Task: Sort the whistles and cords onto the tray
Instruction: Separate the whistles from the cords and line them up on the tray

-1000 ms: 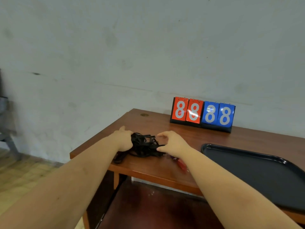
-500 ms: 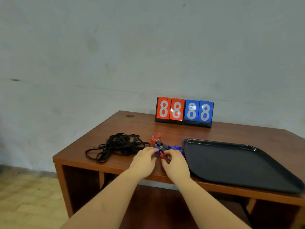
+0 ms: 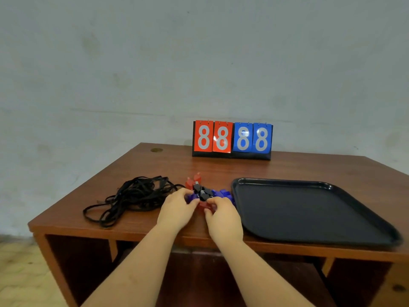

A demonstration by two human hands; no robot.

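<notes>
Hands: left hand [image 3: 177, 207] and right hand [image 3: 221, 214] pinch into the whistles [image 3: 204, 193] near the desk's front edge. Lift one whistle cleanly; keep the cords [image 3: 132, 196] undisturbed, then cross to the tray [image 3: 309, 218].

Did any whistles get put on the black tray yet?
No, the tray holds nothing; the whistles sit in a pile on the table beside it.

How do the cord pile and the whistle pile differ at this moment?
The cords are all black, while the whistles are red, blue and black. The cords sprawl loosely on the left, untouched; the whistles form a tight cluster beside the tray, with the left hand and right hand working at them. Both piles lie on the table, neither on the tray.
</notes>
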